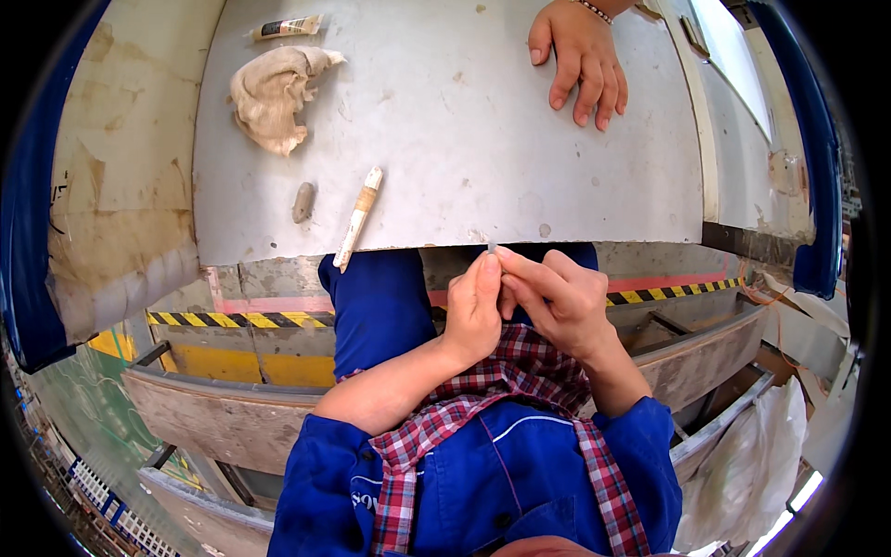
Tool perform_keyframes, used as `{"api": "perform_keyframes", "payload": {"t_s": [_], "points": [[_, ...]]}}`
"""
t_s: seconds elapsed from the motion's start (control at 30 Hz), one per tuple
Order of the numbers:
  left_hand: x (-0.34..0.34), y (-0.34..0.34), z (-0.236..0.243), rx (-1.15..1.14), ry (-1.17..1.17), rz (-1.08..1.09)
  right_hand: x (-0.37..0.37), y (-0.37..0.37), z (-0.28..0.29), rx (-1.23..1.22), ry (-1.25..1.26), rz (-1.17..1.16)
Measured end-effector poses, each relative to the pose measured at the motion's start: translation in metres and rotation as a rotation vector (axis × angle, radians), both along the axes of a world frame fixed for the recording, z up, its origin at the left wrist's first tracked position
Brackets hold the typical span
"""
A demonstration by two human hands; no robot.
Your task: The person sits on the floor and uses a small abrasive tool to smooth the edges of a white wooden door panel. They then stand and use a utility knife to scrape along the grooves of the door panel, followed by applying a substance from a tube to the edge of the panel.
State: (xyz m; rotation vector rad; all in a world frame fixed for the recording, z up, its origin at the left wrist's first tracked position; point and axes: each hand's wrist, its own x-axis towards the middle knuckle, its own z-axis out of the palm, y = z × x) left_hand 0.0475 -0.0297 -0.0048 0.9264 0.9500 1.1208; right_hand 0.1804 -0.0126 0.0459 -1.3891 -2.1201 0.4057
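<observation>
Just off the table's near edge, my left hand (474,308) and my right hand (560,299) meet, fingertips pinched together. Between them pokes the tip of a small grey piece (492,248); its kind is too small to make out, and the fingers cover the rest of it. To the left lies a white stick (355,227) with tan tape wound round it, its lower end jutting over the table edge. Beside that rests a small grey-brown oblong lump (303,202). Neither hand touches these.
A crumpled beige rag (269,97) and a small squeeze tube (286,27) lie at the table's far left. Another person's hand (583,65) rests on the grey tabletop (445,139) at the far right. Wooden benches (223,418) stand behind me.
</observation>
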Motion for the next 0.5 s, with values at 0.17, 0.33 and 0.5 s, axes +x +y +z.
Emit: {"api": "perform_keyframes", "payload": {"t_s": [0.17,0.33,0.5], "points": [[0.0019,0.0027,0.0016,-0.137,-0.089,0.077,-0.0052,0.0089,0.0089,0.025,-0.140,0.025],[0.0030,0.0018,0.0005,-0.135,-0.095,0.036,-0.0048,0.0051,0.0076,-0.014,-0.140,-0.012],[0.0036,0.0002,-0.0002,-0.098,-0.020,0.009,-0.0008,0.0033,0.0025,-0.093,-0.036,-0.021]]}}
